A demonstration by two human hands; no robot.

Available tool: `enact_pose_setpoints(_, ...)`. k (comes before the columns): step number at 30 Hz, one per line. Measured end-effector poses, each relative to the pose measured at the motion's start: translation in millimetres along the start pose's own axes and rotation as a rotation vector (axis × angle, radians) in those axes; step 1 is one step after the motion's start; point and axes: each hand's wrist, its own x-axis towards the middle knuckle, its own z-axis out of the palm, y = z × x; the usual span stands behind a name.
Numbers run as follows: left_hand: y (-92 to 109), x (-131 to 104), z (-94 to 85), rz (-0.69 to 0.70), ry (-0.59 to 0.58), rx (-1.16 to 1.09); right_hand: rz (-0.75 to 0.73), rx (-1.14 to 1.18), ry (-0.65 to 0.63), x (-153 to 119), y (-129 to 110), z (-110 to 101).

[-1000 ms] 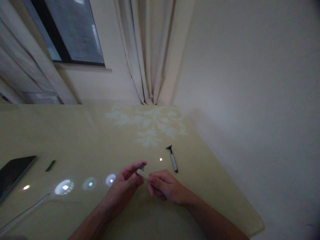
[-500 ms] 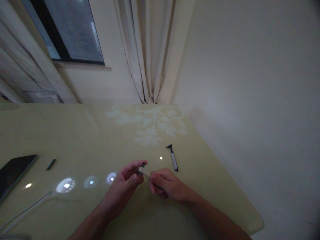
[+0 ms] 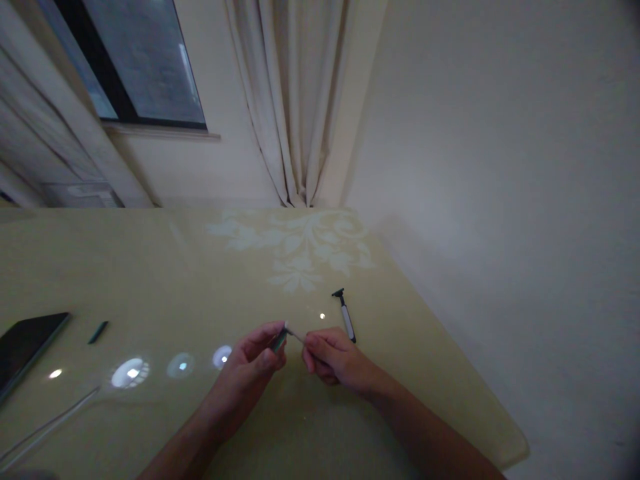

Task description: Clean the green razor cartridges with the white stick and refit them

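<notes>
My left hand (image 3: 257, 353) is closed in a pinch round a small dark-greenish bar (image 3: 279, 339), gripped between thumb and fingers. The bar looks like a razor head, though it is partly hidden. My right hand (image 3: 333, 360) pinches a thin pale stick (image 3: 297, 337) that slants up to the left. Its whitish tip touches or nearly touches the upper end of the bar; the exact contact is too small to tell. Just beyond my right hand lies a razor (image 3: 346, 316) with a grey handle and black head, flat on the table.
The glossy yellowish table (image 3: 200, 280) has a pale floral pattern. At the left are a dark tablet-like slab (image 3: 30, 343), a small dark bar (image 3: 98, 332) and a white cable (image 3: 55, 423). A wall (image 3: 500, 200) borders the table's right edge; curtains (image 3: 295, 100) hang behind.
The stick has turned from its broad face to a thin edge, and its tip now sits higher on the bar. The bar has tilted in my left hand. My right hand shifted slightly up.
</notes>
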Motion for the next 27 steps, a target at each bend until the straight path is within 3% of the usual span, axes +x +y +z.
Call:
enact_pose_setpoints(5, -0.1, -0.5, -0.1, -0.025, 0.034, 0.03, 0.037, 0.011, -0.142, -2.2, 2.1, 4.2)
enact_pose_setpoints(11, 0.1, -1.0, -0.7, 0.0, -0.013, 0.024, -0.006, -0.004, -0.022, -0.4, 0.6, 2.5)
enact_pose_setpoints(16, 0.3, -1.3, -0.6, -0.017, 0.045, 0.063, 0.014, -0.031, -0.139, -2.7, 0.3, 4.7)
enact_pose_setpoints(22, -0.1, -0.9, -1.3, 0.017, 0.041, 0.073, -0.014, 0.002, -0.04, 1.0, -0.3, -0.5)
enact_pose_setpoints(27, 2.3, -0.7, 0.0, 0.013, 0.06, 0.119, 0.01, -0.028, -0.147, -1.9, 0.8, 2.8)
